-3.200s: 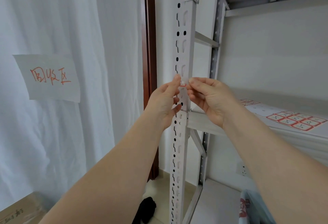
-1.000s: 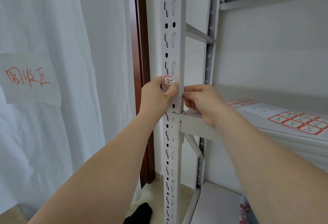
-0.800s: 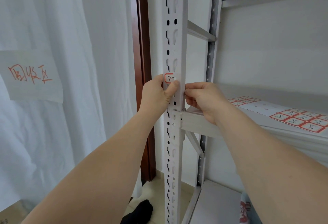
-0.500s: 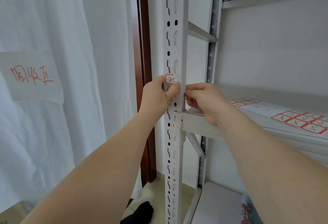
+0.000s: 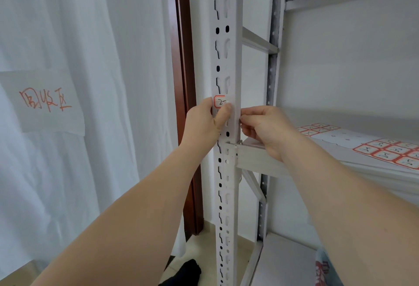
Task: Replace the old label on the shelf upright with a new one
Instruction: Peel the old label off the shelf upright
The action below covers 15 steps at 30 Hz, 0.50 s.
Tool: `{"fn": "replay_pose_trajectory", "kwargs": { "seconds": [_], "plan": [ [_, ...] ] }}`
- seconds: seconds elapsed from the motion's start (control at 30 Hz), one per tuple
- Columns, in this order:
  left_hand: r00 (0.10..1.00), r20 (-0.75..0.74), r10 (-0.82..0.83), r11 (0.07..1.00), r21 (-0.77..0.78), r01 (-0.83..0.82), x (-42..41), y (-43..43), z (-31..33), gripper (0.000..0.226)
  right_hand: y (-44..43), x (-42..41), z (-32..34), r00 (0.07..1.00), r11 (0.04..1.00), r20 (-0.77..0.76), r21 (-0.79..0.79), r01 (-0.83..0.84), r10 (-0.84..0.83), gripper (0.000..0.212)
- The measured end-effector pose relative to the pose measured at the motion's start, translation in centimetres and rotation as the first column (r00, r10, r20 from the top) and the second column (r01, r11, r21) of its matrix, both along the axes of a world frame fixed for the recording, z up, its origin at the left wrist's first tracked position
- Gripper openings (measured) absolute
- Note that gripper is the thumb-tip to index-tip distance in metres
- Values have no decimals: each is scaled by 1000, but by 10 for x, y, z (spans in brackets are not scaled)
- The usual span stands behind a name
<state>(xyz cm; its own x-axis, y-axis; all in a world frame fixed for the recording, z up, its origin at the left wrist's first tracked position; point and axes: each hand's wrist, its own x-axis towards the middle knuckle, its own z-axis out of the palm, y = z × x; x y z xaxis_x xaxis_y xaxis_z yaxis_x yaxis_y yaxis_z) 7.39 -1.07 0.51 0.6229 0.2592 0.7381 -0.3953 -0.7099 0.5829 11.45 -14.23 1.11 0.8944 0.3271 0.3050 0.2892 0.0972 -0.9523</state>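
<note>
Label (image 5: 219, 101), red-bordered and marked "2-", is seen stuck on the front face of the shelf upright (image 5: 226, 48), with its right part covered by a thumb tip. The upright is clasped by the left hand (image 5: 203, 122): the thumb is pressed on the label, and the other fingers are curled round the left edge, out of sight. Opposite this grip, the right hand (image 5: 265, 127) is held curled, its fingertips (image 5: 243, 120) set against the upright's right edge; whether anything is pinched there cannot be told. Just below both hands a shelf beam (image 5: 256, 159) is joined to the upright. Right of the right hand, a sheet of labels (image 5: 390, 152) is laid on the shelf (image 5: 374, 120). Well left of the grip, a paper sign (image 5: 45, 102) is hung on a white curtain (image 5: 102, 36); a brown door frame (image 5: 184, 70) is seen behind the left hand, and a black object (image 5: 184, 272) far below it
</note>
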Motion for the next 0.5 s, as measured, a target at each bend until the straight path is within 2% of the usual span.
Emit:
{"fn": "replay_pose_trajectory", "kwargs": {
  "seconds": [0.17,0.5],
  "plan": [
    [998,8,-59,986,-153,60,2,-8,-2,35,1,1,-1,1000,1000,-14,14,5,-5,32],
    [996,45,-79,958,-272,88,1,-15,1,38,0,-2,0,1000,1000,6,13,15,-16,32]
  ]
}}
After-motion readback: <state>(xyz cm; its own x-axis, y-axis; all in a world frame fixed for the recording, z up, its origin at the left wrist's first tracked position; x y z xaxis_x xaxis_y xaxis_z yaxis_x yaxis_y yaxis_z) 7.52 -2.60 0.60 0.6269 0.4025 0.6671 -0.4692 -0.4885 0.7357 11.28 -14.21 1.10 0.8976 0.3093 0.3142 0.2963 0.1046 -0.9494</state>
